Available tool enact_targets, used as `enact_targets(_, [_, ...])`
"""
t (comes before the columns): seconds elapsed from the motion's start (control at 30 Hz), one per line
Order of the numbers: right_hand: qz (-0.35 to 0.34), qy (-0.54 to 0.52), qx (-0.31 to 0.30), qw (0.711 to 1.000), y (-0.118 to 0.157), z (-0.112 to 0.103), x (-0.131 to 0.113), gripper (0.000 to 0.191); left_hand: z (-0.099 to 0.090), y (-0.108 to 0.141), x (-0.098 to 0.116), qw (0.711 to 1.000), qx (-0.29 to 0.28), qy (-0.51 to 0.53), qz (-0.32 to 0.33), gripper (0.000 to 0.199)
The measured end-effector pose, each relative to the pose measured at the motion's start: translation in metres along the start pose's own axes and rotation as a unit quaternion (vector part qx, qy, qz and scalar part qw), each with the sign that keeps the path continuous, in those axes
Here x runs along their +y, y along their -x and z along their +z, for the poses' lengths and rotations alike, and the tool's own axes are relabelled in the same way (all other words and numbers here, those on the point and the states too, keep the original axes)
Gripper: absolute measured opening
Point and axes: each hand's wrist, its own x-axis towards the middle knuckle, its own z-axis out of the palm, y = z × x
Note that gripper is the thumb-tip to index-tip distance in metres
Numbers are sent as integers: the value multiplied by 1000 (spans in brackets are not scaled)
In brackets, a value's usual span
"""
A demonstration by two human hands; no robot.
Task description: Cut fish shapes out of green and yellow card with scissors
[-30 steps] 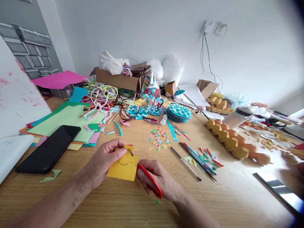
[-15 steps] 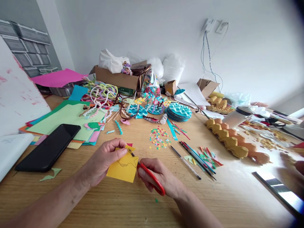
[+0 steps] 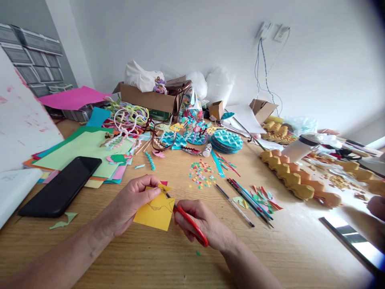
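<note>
A piece of yellow paper (image 3: 152,218) with a pencil-like fish outline is pinched along its upper left by my left hand (image 3: 136,202). My right hand (image 3: 200,222) is closed around the red handles of a pair of scissors (image 3: 194,226). Their blades meet the paper's right side near the drawn tail; part of a dark blade shows through a cut above it. A bit of dark pink paper (image 3: 164,183) peeks out behind the yellow sheet.
Left lie a black phone (image 3: 61,186) and stacked coloured paper (image 3: 80,154). Ahead are confetti dots (image 3: 202,174) and blue scalloped plates (image 3: 226,141). Pencils (image 3: 249,200), paper scraps (image 3: 264,199) and egg-carton strips (image 3: 287,178) lie right. Another person's hand (image 3: 377,208) shows at the right edge.
My hands, the scissors and the yellow paper stay almost in place, the paper tilting very slightly. At the far right, the other person's hand and a yellow carton strip have shifted.
</note>
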Motion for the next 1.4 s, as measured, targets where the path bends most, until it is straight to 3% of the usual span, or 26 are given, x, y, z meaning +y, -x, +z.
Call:
enact_targets(0.93, [6, 41, 5, 999, 1, -1, 0, 28, -9, 0, 6, 998, -27, -58, -22, 21])
enact_targets(1.4, [-40, 153, 15, 987, 0, -3, -3, 32, -17, -2, 14, 994, -68, -66, -51, 18])
